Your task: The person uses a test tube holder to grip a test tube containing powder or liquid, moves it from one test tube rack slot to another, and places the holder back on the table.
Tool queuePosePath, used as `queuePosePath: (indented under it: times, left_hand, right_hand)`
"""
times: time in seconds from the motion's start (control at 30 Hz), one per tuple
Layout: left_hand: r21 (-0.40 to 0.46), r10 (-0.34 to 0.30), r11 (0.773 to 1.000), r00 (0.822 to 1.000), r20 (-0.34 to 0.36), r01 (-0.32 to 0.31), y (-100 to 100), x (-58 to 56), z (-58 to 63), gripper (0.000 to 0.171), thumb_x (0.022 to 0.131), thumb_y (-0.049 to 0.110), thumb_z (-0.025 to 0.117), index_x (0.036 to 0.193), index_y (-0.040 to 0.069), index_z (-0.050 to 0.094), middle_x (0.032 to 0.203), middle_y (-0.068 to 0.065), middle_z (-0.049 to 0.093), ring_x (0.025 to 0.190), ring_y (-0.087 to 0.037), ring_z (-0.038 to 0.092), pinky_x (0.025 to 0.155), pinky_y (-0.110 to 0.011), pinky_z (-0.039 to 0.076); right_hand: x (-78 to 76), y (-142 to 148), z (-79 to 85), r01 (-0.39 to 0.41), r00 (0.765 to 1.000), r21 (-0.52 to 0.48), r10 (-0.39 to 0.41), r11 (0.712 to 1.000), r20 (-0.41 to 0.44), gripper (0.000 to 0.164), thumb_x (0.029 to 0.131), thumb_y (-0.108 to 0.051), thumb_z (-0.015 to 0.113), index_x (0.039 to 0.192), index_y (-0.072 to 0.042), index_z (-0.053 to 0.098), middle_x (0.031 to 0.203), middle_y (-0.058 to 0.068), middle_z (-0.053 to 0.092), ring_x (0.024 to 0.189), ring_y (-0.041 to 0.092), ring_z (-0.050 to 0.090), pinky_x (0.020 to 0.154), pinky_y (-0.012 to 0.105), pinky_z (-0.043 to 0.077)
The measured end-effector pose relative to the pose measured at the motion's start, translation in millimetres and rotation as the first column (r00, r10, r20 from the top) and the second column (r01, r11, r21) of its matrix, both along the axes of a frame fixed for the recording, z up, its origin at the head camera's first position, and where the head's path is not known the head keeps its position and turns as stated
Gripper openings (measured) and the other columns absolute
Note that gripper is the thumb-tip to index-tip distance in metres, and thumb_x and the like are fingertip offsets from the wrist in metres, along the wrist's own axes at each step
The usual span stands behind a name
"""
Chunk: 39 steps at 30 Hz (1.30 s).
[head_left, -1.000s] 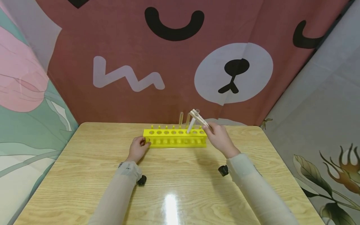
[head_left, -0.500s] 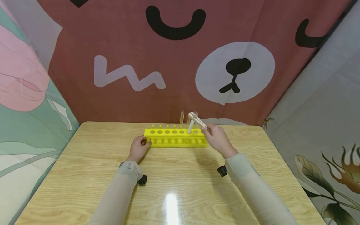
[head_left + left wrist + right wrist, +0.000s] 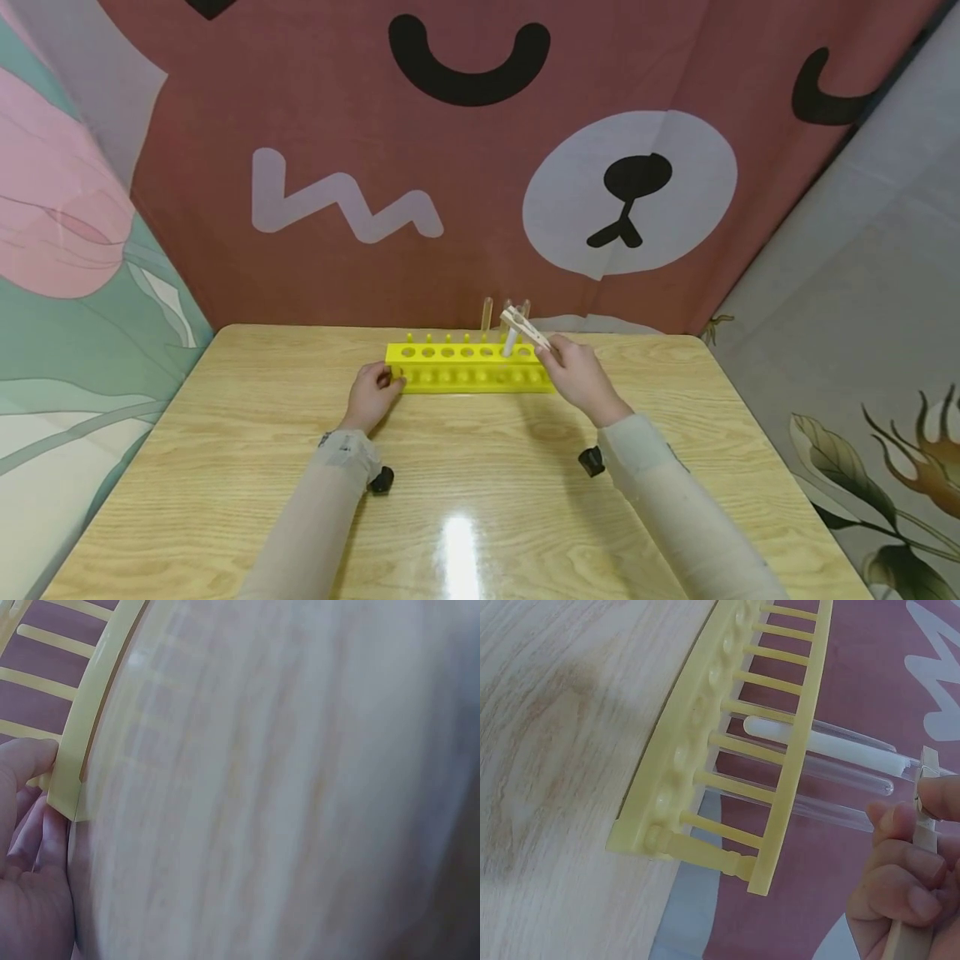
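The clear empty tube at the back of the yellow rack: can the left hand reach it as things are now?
Probably yes. The left hand only grips the rack's left end, and the clear tube stands apart from the clamp in the right hand.

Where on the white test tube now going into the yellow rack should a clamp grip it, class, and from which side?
Grip the white test tube just below its mouth, from the right and above, as the wooden clamp in the right hand does. Its lower end sits inside the yellow rack, so only the top stands free.
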<state>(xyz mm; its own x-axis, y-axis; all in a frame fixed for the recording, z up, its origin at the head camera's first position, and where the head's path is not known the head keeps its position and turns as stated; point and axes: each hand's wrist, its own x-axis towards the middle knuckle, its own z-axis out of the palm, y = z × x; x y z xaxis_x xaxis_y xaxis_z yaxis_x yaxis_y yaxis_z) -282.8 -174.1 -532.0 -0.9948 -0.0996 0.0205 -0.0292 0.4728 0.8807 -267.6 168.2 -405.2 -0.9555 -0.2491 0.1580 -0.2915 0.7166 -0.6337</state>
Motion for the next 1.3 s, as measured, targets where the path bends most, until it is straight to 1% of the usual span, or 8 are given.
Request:
queuePosePath:
  times: [0.13, 0.37, 0.6, 0.73, 0.83, 1.03, 1.3]
  left_hand:
    - [-0.004, -0.008, 1.000, 1.000, -0.010, 0.007, -1, 0.0, -1.6, 0.030, 0.098, 0.017, 0.066, 0.118, -0.006, 0.064, 0.140, -0.027, 0.047, 0.129, -0.041, 0.048, 0.108, -0.052, 0.043]
    - [0.005, -0.002, 1.000, 1.000, -0.014, 0.002, -2, -1.3, -2.2, 0.027, 0.098, 0.018, 0.067, 0.115, -0.004, 0.065, 0.138, -0.025, 0.049, 0.128, -0.038, 0.049, 0.108, -0.050, 0.044]
    - [0.009, -0.010, 1.000, 1.000, -0.027, 0.010, -1, -0.9, -3.0, 0.027, 0.098, 0.016, 0.067, 0.115, -0.004, 0.065, 0.137, -0.025, 0.049, 0.128, -0.039, 0.049, 0.108, -0.050, 0.044]
    - [0.013, -0.009, 1.000, 1.000, -0.018, 0.009, -2, -1.0, -3.7, 0.028, 0.098, 0.017, 0.067, 0.116, -0.004, 0.065, 0.139, -0.025, 0.048, 0.129, -0.039, 0.049, 0.109, -0.050, 0.044]
    - [0.017, -0.005, 1.000, 1.000, -0.009, 0.005, -2, -1.1, -3.4, 0.030, 0.098, 0.018, 0.067, 0.118, -0.004, 0.065, 0.140, -0.024, 0.047, 0.130, -0.039, 0.048, 0.109, -0.049, 0.043]
    - [0.017, -0.005, 1.000, 1.000, -0.017, 0.005, -1, -0.8, -1.8, 0.032, 0.098, 0.017, 0.068, 0.123, -0.004, 0.064, 0.139, -0.024, 0.048, 0.130, -0.038, 0.048, 0.109, -0.050, 0.043]
    - [0.017, -0.001, 1.000, 1.000, -0.030, 0.002, -2, -0.5, -3.3, 0.030, 0.098, 0.016, 0.068, 0.119, -0.005, 0.064, 0.138, -0.025, 0.049, 0.128, -0.039, 0.049, 0.108, -0.050, 0.044]
  right_hand:
    - [0.2, -1, -2.9, -0.004, 1.000, 0.004, 0.004, 1.000, 0.001, 0.025, 0.107, -0.025, 0.052, 0.101, -0.003, 0.061, 0.058, 0.003, 0.044, 0.043, 0.014, 0.033, 0.039, 0.024, 0.029]
    - [0.4, -3, -6.9, -0.012, 1.000, 0.028, 0.012, 1.000, -0.007, 0.025, 0.107, -0.025, 0.051, 0.101, -0.003, 0.061, 0.058, 0.002, 0.044, 0.043, 0.013, 0.032, 0.039, 0.024, 0.028]
    - [-0.2, -4, -10.8, -0.010, 1.000, 0.038, 0.009, 0.999, 0.022, 0.026, 0.108, -0.026, 0.050, 0.097, -0.004, 0.060, 0.057, 0.001, 0.041, 0.043, 0.012, 0.031, 0.039, 0.023, 0.028]
    - [0.0, -5, -13.0, -0.015, 1.000, 0.054, 0.014, 0.998, 0.018, 0.025, 0.107, -0.026, 0.051, 0.095, -0.005, 0.059, 0.057, 0.001, 0.041, 0.043, 0.012, 0.031, 0.040, 0.023, 0.028]
    - [-0.1, -6, -14.3, -0.018, 1.000, 0.067, 0.017, 0.998, 0.015, 0.025, 0.107, -0.025, 0.052, 0.097, -0.004, 0.060, 0.058, 0.002, 0.041, 0.043, 0.012, 0.031, 0.041, 0.024, 0.028]
    - [-0.7, -6, -17.3, -0.012, 1.000, 0.082, 0.010, 0.997, 0.025, 0.026, 0.107, -0.025, 0.051, 0.104, -0.002, 0.062, 0.058, 0.002, 0.042, 0.043, 0.012, 0.031, 0.041, 0.024, 0.028]
    - [-1.7, -7, -20.3, -0.010, 1.000, 0.097, 0.009, 0.995, 0.018, 0.026, 0.107, -0.025, 0.052, 0.104, -0.001, 0.062, 0.058, 0.002, 0.043, 0.043, 0.012, 0.032, 0.041, 0.024, 0.029]
